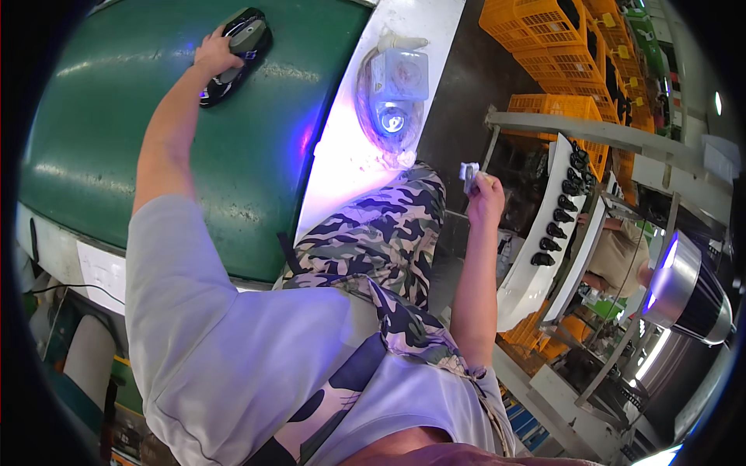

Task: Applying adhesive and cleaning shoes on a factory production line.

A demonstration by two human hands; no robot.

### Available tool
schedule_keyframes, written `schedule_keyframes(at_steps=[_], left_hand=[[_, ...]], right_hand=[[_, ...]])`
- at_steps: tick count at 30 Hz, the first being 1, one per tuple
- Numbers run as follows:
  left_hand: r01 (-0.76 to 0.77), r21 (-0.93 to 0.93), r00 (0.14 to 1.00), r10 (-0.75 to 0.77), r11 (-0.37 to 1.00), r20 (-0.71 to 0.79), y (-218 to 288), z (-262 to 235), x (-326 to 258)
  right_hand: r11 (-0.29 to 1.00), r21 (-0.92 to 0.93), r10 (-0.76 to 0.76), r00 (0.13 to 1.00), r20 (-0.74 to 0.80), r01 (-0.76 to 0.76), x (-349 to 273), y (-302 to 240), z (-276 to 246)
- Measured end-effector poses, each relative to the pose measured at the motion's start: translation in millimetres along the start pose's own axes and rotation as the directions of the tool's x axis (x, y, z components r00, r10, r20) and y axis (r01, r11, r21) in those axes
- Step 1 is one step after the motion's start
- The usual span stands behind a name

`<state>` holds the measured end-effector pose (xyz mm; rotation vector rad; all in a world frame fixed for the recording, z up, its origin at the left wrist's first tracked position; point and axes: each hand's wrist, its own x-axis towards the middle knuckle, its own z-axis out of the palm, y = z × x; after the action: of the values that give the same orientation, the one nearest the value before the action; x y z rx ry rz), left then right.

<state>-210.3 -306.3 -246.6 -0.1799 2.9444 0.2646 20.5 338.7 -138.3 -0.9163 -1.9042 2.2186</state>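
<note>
Black mouse [237, 48] under left hand [214, 53]

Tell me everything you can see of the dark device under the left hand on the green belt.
The dark device looks like a computer mouse: a black, glossy, rounded plastic shell with a grey middle panel on top and a blue glow along its lower edge. It lies flat on the green conveyor belt, near the belt's far edge, its long axis running diagonally. The left hand rests on its near-left side, fingers against the shell. Nothing else touches it. Finer details such as buttons are too small to tell.
</note>
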Motion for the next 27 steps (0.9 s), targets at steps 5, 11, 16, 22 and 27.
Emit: schedule_keyframes(at_steps=[5, 11, 16, 22, 27], left_hand=[[-0.448, 0.125, 0.890, 0.427, 0.885, 0.161, -26, -32, -40], [-0.787, 0.225, 0.616, 0.724, 0.574, 0.311, -63, -31, -134], [-0.496, 0.098, 0.868, 0.488, 0.863, 0.093, -86, 3, -192], [0.109, -0.320, 0.994, -0.110, 0.941, 0.014, -43, 38, -192], [0.526, -0.205, 0.850, -0.502, 0.825, 0.161, 8, 9, -173]], right_hand=[[0.964, -0.221, -0.132, 0.987, 0.092, 0.149, 19, 17, 36], [0.364, -0.678, -0.524, 0.742, 0.418, 0.638, 20, 32, 145], [-0.053, -0.672, -0.487, 0.568, 0.663, 0.739, 21, 37, 177], [-0.228, -0.672, -0.438, 0.542, 0.717, 0.704, 17, 40, 183], [-0.226, -0.646, -0.401, 0.534, 0.744, 0.730, 26, 42, 178]])
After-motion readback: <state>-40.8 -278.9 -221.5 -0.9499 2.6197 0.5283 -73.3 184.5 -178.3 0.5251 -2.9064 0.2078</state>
